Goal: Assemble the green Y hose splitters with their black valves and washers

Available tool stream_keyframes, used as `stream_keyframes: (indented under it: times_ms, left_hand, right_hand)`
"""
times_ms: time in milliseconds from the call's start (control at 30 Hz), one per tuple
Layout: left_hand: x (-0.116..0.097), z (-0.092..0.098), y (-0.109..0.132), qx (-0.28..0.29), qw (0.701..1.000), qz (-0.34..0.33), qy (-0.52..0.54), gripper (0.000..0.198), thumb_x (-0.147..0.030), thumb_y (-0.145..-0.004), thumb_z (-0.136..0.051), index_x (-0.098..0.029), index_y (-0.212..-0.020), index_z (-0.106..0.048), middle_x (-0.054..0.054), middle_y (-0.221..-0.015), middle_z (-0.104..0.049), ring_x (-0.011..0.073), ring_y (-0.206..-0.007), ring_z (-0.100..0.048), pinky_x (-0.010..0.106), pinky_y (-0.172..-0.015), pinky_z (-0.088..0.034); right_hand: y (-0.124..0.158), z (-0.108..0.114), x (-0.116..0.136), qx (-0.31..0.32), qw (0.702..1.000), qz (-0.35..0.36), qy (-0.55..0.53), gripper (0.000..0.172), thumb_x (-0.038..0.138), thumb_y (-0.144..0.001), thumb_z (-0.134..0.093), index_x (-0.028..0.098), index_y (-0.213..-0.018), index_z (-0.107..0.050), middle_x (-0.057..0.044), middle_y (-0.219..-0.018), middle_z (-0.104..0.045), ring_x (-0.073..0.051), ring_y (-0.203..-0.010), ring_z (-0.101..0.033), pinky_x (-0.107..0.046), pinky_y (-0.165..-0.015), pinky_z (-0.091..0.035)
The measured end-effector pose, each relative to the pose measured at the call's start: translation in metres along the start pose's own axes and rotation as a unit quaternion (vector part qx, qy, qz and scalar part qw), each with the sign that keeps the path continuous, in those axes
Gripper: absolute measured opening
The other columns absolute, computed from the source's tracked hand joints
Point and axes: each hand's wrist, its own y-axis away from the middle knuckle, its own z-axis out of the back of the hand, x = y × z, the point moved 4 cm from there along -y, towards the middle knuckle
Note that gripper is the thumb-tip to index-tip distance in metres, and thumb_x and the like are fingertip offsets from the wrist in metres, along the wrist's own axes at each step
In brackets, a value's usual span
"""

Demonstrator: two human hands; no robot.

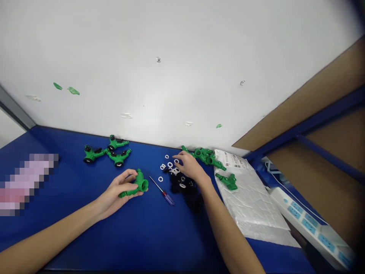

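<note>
My left hand (pixel 121 186) is closed around a green plastic Y-shaped hose connector (pixel 140 182), whose round open end faces right. Over the loose white ring washers (pixel 170 164) is my right hand (pixel 186 164), its fingers apart and a washer close to the fingertips; whether they touch it I cannot tell. Just below that hand lies a pile of small black parts (pixel 188 192), with a few white rings on it. Between my hands a screwdriver (pixel 167 197) with a purple and red handle rests on the blue table (pixel 119 239).
Three green connectors with black fittings (pixel 118 158) stand at the back left. More bare green connectors (pixel 203 155) are heaped at the back right. One green connector (pixel 228 181) lies on a silvery bubble mailer (pixel 248 205). A power strip (pixel 310 224) sits far right; a white wall (pixel 171 87) rises behind.
</note>
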Motion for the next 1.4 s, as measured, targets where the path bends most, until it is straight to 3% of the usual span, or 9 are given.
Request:
stream_keyframes:
  times_ms: [167, 333, 500, 633, 800, 1000, 1133, 1300, 1400]
  left_hand:
    - [-0.003, -0.003, 0.000, 0.010, 1.000, 0.004, 0.008, 0.021, -0.012, -0.072, -0.075, -0.022, -0.083, -0.060, 0.000, -0.090, -0.063, 0.0244, -0.094, -0.069, 0.036, -0.088, -0.050]
    - [-0.002, -0.002, 0.000, 0.017, 1.000, 0.004, 0.019, 0.018, -0.010, -0.074, -0.073, -0.020, -0.084, -0.061, 0.001, -0.091, -0.064, 0.0251, -0.095, -0.069, 0.035, -0.087, -0.050]
    - [-0.001, -0.005, 0.002, 0.023, 0.999, 0.012, 0.047, 0.016, -0.011, -0.078, -0.068, -0.021, -0.090, -0.062, 0.003, -0.089, -0.068, 0.0239, -0.093, -0.070, 0.033, -0.086, -0.050]
    - [0.003, -0.009, 0.005, 0.019, 0.997, 0.027, 0.073, 0.019, -0.010, -0.079, -0.066, -0.020, -0.095, -0.064, 0.005, -0.089, -0.071, 0.0202, -0.084, -0.070, 0.032, -0.083, -0.052]
    - [0.010, -0.007, 0.005, -0.003, 0.993, 0.046, 0.110, 0.019, -0.007, -0.080, -0.064, -0.018, -0.095, -0.067, 0.006, -0.087, -0.072, 0.0162, -0.080, -0.068, 0.031, -0.083, -0.053]
    - [0.014, -0.009, 0.007, 0.012, 0.990, 0.047, 0.130, 0.018, -0.005, -0.079, -0.065, -0.017, -0.093, -0.068, 0.006, -0.084, -0.072, 0.0156, -0.077, -0.069, 0.029, -0.081, -0.053]
    - [0.010, -0.012, 0.008, 0.048, 0.992, 0.037, 0.107, 0.019, -0.008, -0.080, -0.066, -0.017, -0.096, -0.067, 0.007, -0.089, -0.073, 0.0199, -0.081, -0.071, 0.031, -0.081, -0.052]
    - [0.010, -0.015, 0.011, 0.112, 0.992, 0.010, 0.051, 0.019, -0.011, -0.085, -0.063, -0.020, -0.101, -0.065, 0.006, -0.097, -0.071, 0.0245, -0.088, -0.071, 0.037, -0.085, -0.050]
    - [0.014, -0.018, 0.013, 0.162, 0.986, 0.008, 0.026, 0.024, -0.013, -0.087, -0.060, -0.019, -0.111, -0.062, 0.010, -0.096, -0.073, 0.0265, -0.090, -0.071, 0.037, -0.082, -0.049]
  right_hand:
    - [-0.018, -0.006, -0.020, 0.039, 0.999, -0.012, -0.012, 0.010, 0.008, -0.077, -0.065, 0.014, -0.081, -0.073, -0.007, -0.081, -0.065, -0.018, -0.078, -0.062, -0.027, -0.075, -0.046]
    - [-0.006, 0.008, -0.016, 0.022, 0.997, -0.024, -0.076, 0.007, 0.015, -0.075, -0.068, 0.015, -0.069, -0.064, 0.000, -0.061, -0.061, -0.015, -0.059, -0.058, -0.026, -0.059, -0.045]
    - [0.030, 0.017, 0.041, -0.054, 0.980, 0.021, -0.188, 0.015, 0.030, -0.090, -0.057, 0.017, -0.083, -0.061, -0.004, -0.081, -0.068, -0.015, -0.072, -0.065, -0.027, -0.066, -0.053]
    - [0.057, 0.013, 0.105, -0.156, 0.907, 0.215, -0.327, 0.007, 0.016, -0.086, -0.064, 0.018, -0.080, -0.066, -0.007, -0.086, -0.069, -0.015, -0.077, -0.067, -0.029, -0.073, -0.055]
    - [0.065, 0.000, 0.123, -0.164, 0.898, 0.253, -0.321, 0.011, 0.013, -0.088, -0.061, 0.019, -0.088, -0.071, -0.009, -0.092, -0.070, -0.016, -0.082, -0.068, -0.028, -0.073, -0.057]
    - [0.066, -0.010, 0.116, -0.155, 0.884, 0.172, -0.407, 0.010, 0.013, -0.084, -0.067, 0.021, -0.084, -0.073, -0.006, -0.087, -0.072, -0.017, -0.077, -0.067, -0.031, -0.072, -0.056]
    - [0.062, -0.022, 0.108, -0.096, 0.818, 0.058, -0.564, 0.012, 0.020, -0.079, -0.073, 0.021, -0.090, -0.070, -0.004, -0.090, -0.065, -0.011, -0.066, -0.062, -0.026, -0.060, -0.054]
    - [0.060, -0.039, 0.109, 0.087, 0.743, -0.035, -0.662, 0.020, 0.029, -0.076, -0.076, 0.018, -0.091, -0.069, 0.002, -0.071, -0.060, -0.008, -0.053, -0.060, -0.019, -0.046, -0.045]
    - [0.060, -0.043, 0.109, 0.097, 0.721, -0.057, -0.684, 0.021, 0.027, -0.071, -0.081, 0.017, -0.080, -0.065, 0.006, -0.060, -0.057, -0.005, -0.042, -0.054, -0.016, -0.039, -0.040]
